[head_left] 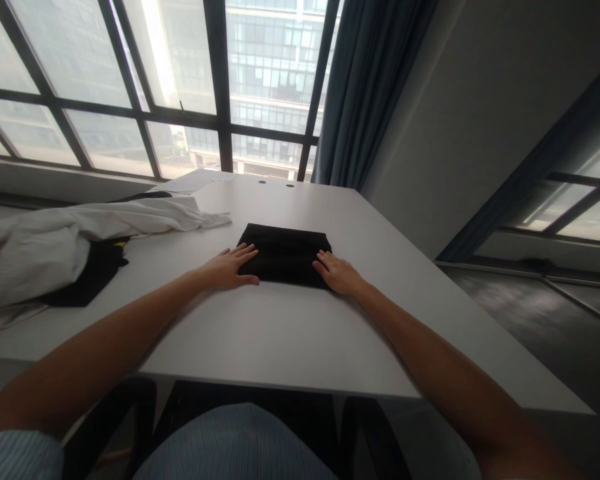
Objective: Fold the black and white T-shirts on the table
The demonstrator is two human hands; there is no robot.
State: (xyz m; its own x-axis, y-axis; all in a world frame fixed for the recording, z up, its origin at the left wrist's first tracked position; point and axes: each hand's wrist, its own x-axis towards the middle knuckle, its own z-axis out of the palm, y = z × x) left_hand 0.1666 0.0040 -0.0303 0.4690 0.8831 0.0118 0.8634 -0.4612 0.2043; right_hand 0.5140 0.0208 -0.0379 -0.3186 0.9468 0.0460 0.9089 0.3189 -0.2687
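Black cloth, looks folded, compact rough rectangle, lies flat on the white table, roughly mid-frame, in front of the person. Left hand: open, palm down, fingers extended over the cloth's left end, thumb held apart near its front left corner; nothing gripped. Right hand: also open and palm down, fingers resting on the cloth's right end, nothing gripped. Both arms bare below the sleeves, reaching forward across the table from its near edge. Left of the cloth, well apart: crumpled white garment on the table, one long part stretching toward the cloth but not touching it. Dark fabric shows from under it, small yellow patch at its edge. Pale sheet at table's far left. Two dark discs near the far edge. Beyond: dark-framed window, building outside, blue curtain at its right, then grey wall. Bottom: striped shirt, dark chair parts either side.
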